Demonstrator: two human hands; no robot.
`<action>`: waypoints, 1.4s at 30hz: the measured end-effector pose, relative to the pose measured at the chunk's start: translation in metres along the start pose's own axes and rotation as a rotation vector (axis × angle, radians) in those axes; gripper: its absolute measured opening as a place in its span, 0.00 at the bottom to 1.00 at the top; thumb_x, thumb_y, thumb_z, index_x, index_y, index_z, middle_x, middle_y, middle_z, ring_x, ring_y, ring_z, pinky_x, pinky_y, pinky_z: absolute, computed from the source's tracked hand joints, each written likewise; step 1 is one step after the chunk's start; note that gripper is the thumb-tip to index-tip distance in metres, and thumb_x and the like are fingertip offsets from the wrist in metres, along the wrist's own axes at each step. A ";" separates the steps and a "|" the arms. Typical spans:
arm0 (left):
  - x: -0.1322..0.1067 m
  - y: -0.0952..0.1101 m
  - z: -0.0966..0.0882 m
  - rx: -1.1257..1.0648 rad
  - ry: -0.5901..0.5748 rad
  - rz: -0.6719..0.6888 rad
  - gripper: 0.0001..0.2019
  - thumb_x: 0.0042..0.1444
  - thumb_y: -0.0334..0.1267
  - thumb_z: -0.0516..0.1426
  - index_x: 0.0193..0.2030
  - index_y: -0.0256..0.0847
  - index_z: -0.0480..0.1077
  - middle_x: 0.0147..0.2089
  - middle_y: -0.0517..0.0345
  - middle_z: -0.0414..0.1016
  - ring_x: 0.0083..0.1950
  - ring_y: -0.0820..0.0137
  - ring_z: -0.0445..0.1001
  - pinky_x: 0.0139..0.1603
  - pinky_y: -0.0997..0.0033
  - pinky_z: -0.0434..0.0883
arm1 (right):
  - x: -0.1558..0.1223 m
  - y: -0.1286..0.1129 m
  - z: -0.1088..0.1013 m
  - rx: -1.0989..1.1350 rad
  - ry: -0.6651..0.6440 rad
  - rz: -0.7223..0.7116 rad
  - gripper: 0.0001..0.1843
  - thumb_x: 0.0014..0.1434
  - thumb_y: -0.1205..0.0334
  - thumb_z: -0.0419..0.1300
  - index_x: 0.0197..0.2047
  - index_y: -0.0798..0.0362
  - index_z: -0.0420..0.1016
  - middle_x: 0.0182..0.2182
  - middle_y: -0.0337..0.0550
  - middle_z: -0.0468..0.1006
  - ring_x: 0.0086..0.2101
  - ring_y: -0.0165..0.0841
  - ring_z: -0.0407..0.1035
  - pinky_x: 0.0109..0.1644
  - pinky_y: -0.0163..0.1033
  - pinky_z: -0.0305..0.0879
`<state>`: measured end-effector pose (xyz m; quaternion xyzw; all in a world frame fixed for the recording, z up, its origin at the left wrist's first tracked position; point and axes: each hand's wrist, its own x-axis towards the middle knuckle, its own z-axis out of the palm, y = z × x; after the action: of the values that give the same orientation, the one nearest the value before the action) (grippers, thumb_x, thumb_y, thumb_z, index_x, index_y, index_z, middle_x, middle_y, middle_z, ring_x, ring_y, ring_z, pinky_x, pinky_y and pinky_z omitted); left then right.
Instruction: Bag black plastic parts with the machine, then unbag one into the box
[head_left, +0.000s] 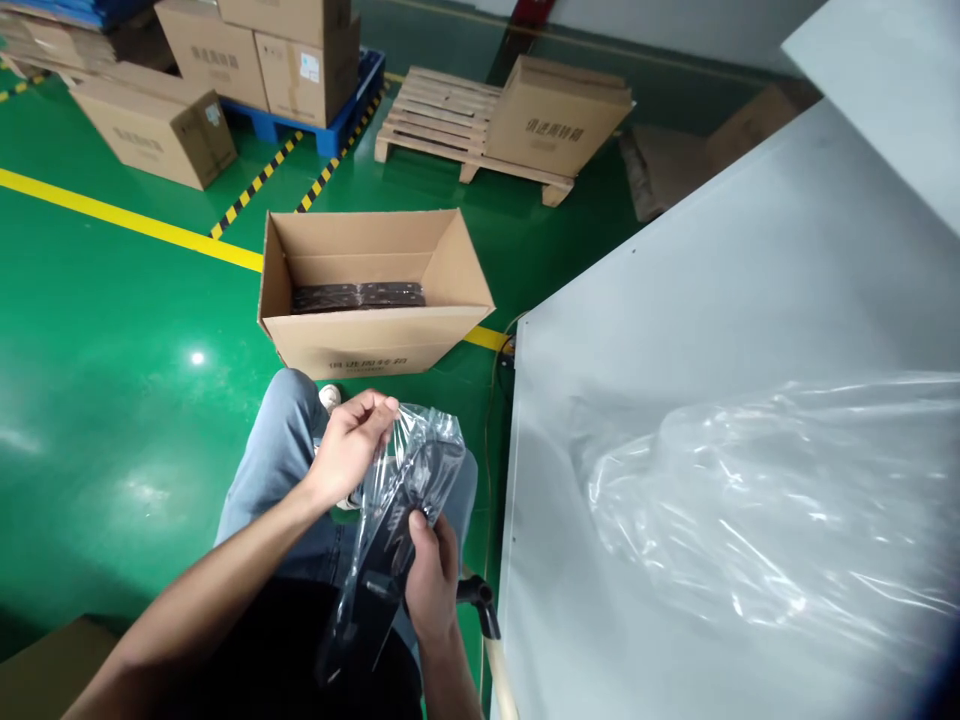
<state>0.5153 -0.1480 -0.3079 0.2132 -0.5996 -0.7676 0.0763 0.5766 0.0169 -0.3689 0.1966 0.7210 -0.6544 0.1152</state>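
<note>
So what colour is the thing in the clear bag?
Black: the thing in the bag shows best in the head view.

Free room between bag (386, 530) and carton (367, 337) — table (559, 590), perhaps armrest (480, 600), rightward.

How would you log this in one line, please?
left hand: pinching clear bag; right hand: gripping bagged part; open carton: dark pieces inside

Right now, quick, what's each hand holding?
Left hand: closed, pinching the clear plastic bag near its top.
Right hand: closed around the bagged dark part.
</note>
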 end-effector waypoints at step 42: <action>-0.048 -0.039 -0.018 0.202 -0.210 -0.131 0.27 0.60 0.66 0.62 0.34 0.39 0.75 0.22 0.65 0.64 0.24 0.74 0.59 0.26 0.72 0.58 | 0.039 -0.032 -0.009 0.006 0.236 -0.280 0.26 0.62 0.37 0.60 0.38 0.54 0.80 0.32 0.44 0.82 0.36 0.40 0.73 0.43 0.45 0.70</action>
<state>0.5707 -0.1356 -0.3369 0.1768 -0.6633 -0.7248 -0.0588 0.5282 0.0284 -0.3555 0.1703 0.7479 -0.6385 -0.0629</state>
